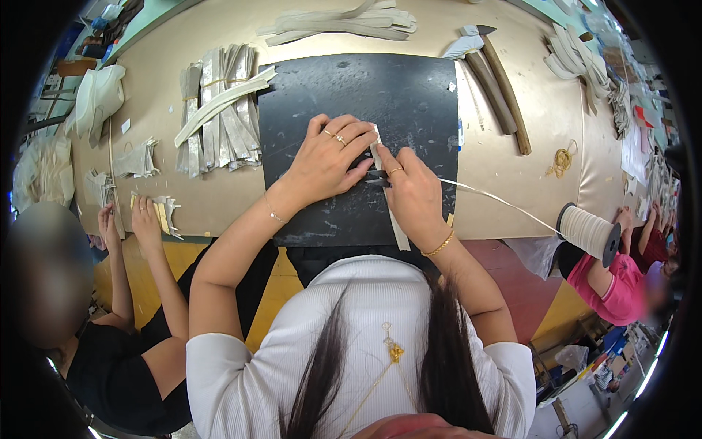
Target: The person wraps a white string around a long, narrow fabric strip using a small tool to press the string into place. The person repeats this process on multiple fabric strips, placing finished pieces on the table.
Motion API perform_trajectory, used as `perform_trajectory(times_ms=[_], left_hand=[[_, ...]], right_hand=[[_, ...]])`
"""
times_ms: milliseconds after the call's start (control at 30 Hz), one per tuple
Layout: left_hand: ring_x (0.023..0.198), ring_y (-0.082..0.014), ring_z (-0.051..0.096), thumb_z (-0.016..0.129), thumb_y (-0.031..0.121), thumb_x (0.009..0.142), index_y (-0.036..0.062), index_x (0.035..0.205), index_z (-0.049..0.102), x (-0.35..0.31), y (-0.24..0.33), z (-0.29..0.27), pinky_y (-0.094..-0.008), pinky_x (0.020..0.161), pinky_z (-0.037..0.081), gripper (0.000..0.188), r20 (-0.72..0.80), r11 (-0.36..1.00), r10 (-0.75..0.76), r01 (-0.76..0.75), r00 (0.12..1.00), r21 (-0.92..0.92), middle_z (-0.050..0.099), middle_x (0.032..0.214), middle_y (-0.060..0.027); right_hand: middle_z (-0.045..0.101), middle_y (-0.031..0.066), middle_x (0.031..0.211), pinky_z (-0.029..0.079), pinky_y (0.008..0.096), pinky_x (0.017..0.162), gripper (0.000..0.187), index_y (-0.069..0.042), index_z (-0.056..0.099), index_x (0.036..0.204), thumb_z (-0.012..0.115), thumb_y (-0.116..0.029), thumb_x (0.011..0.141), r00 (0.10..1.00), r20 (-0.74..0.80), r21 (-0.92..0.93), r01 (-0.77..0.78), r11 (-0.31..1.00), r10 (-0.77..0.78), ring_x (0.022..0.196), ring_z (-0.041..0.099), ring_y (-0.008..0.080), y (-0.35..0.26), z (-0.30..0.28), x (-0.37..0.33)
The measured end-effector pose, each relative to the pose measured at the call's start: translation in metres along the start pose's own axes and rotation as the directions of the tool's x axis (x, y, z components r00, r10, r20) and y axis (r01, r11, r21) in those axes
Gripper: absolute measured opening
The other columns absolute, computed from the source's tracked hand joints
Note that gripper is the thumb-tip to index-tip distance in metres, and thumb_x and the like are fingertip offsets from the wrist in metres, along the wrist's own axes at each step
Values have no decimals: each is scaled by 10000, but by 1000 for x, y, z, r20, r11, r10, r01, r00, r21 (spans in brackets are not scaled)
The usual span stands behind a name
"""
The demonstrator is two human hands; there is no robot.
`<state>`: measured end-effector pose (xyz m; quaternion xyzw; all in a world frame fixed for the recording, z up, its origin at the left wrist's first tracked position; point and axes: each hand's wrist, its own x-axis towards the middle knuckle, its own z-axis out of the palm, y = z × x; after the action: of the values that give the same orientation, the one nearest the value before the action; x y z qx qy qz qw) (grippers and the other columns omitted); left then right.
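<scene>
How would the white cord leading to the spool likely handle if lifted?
The white cord looks floppy: it bends between the right hand and the spool. It is probably light, being so narrow. Pulling it might turn the spool, which looks round.

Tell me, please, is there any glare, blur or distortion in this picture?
In the head view, the left hand and right hand look fairly sharp; same view, a soft sheen lies on the black mat; also in head view, a co-worker's head is smeared at left, and bright lamps follow the curved rim at lower right.
</scene>
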<state>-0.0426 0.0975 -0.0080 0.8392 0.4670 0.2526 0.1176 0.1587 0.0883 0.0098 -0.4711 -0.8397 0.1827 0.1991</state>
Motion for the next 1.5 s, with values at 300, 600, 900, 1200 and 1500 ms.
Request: perform_trajectory(times_ms=[300, 600, 900, 1200, 1500], left_hand=[[1213, -240, 541, 789, 182, 805, 97, 1245, 646, 0, -2, 1, -440, 996, 364, 470, 9, 1000, 18, -18, 1000, 9, 613, 1313, -31], [1203, -242, 542, 786, 190, 806, 96, 1254, 645, 1, -2, 1, -441, 993, 365, 479, 7, 1000, 21, -21, 1000, 13, 611, 1304, -33], [1196, -250, 555, 763, 207, 839, 111, 1233, 675, 11, -9, -9, -414, 1005, 356, 416, -24, 991, -90, 92, 996, 101, 622, 1250, -48], [1129, -270, 556, 744, 244, 902, 130, 1122, 732, 33, -16, -7, -410, 1006, 349, 249, 53, 906, -396, 399, 917, -143, 628, 1117, -53], [1165, -307, 583, 693, 70, 898, 84, 1035, 693, 40, -12, -3, -445, 1028, 397, 138, -20, 903, -327, 306, 945, -300, 655, 1173, -65]], right_hand=[[512, 81, 876, 514, 380, 664, 575, -57, 659, 1281, 729, 50, 720, 1000, 12, -14, -10, 1000, 10, 758, 603, 252, -2, 0, -1], [514, 82, 877, 517, 381, 666, 567, -57, 657, 1283, 732, 43, 730, 999, 29, -36, -28, 999, 29, 768, 612, 252, -2, -1, -2], [509, 87, 882, 522, 371, 667, 553, -34, 652, 1289, 711, 32, 744, 999, 48, -81, 18, 997, -15, 778, 608, 248, -5, -4, 0], [510, 47, 875, 502, 303, 657, 451, 9, 644, 1273, 643, -62, 828, 995, 70, -200, 82, 976, -69, 783, 609, 171, -4, -2, 0], [501, 68, 841, 510, 345, 636, 418, -22, 673, 1245, 646, -12, 828, 999, 15, -166, 53, 985, -51, 746, 602, 210, -6, -1, 1]])
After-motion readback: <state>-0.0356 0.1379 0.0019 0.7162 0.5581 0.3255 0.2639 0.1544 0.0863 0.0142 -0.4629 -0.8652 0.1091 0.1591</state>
